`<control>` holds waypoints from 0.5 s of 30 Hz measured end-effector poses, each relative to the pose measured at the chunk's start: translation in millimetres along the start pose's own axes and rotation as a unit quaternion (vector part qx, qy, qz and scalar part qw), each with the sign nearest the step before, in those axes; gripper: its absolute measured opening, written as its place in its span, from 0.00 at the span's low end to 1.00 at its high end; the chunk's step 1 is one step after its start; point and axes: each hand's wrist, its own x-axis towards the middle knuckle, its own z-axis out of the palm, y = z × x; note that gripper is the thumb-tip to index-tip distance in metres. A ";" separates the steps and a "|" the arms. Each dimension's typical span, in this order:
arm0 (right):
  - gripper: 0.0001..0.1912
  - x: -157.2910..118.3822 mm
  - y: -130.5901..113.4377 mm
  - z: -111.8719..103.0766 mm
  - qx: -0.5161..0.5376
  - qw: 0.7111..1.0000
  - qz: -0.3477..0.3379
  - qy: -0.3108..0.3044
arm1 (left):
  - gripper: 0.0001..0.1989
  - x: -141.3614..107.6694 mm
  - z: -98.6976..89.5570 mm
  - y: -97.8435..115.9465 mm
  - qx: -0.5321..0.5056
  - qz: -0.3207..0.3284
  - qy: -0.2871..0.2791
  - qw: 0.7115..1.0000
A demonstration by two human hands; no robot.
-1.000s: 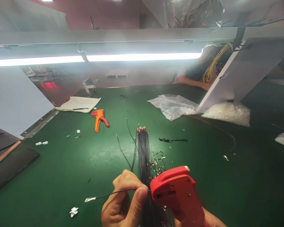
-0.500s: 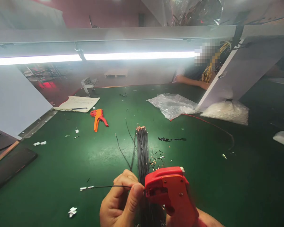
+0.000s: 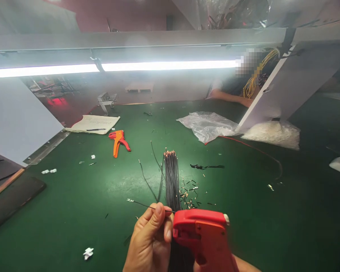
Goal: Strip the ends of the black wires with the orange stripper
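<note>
Wire (image 3: 147, 205): single thin black strand, pinched at its near end by left hand (image 3: 151, 240), thumb + forefinger closed on it. Long axis runs roughly level, slanting up-left from the pinch; free end w/ small metal terminal sits out to the left, above the worktop (image 3: 73, 211). Near end meets the nose of the crimper (image 3: 204, 236) just right of the fingertips; touching or already inside the nose, cannot tell.

Crimper: red hand tool, nose pointing left toward the wire, body angled down-right. Right hand (image 3: 243, 264) mostly out of frame at the bottom edge, wrapped on the handle as far as visible; grip closed on the tool. Left hand is the one on the wire; right hand lies to the wire's right, tool between them.

Bundle (image 3: 172, 177): many dark wires, bare copper tips at far end, long axis running straight away from the person, passing under/behind both hands. Crosses the single wire at near right angle.

Scraps (image 3: 190, 194): short offcuts, just right of bundle.

Loose wires (image 3: 147, 177): few strands, left of bundle.

Stripper (image 3: 118, 140): orange, well apart, far left.

Paper (image 3: 94, 124): beyond stripper.

Bag (image 3: 208, 126): clear plastic, far right.

Co-worker's arm (image 3: 229, 98): at far edge of worktop.
</note>
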 end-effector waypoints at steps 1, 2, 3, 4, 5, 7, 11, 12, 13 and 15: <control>0.19 10.3 4.4 -1.8 0.002 1.000 -0.004 0.005 | 0.18 0.3 0.2 -0.7 -0.003 0.000 -0.003 1.000; 0.21 19.6 9.2 -3.5 0.003 1.000 -0.007 0.009 | 0.18 1.0 0.0 -1.5 -0.005 0.006 -0.006 1.000; 0.22 27.2 14.2 -5.2 0.004 1.000 -0.010 0.013 | 0.18 2.1 -0.5 -2.1 -0.008 0.016 -0.007 1.000; 0.22 32.8 19.1 -6.7 0.004 1.000 -0.012 0.017 | 0.18 3.3 -1.3 -2.6 -0.010 0.025 -0.006 1.000; 0.22 36.1 23.6 -8.3 0.005 1.000 -0.013 0.021 | 0.19 4.2 -2.1 -3.0 -0.009 0.031 -0.004 0.999; 0.19 36.1 30.6 -12.1 0.004 1.000 -0.013 0.027 | 0.19 4.8 -3.0 -3.0 -0.006 0.033 0.001 0.999; 0.16 20.3 36.3 -23.5 0.004 0.999 -0.005 0.037 | 0.19 1.1 -0.7 -1.9 -0.008 0.013 0.001 1.000; 0.16 15.6 36.6 -26.2 0.004 0.999 -0.002 0.039 | 0.19 0.0 0.3 -1.8 -0.008 0.010 -0.001 1.000; 0.16 11.2 36.9 -28.4 0.005 0.999 0.000 0.040 | 0.19 -0.9 1.2 -1.7 -0.007 0.008 -0.002 1.000; 0.17 4.3 37.2 -30.7 0.006 0.999 0.007 0.038 | 0.18 -2.0 2.6 -1.9 -0.002 0.006 -0.003 1.000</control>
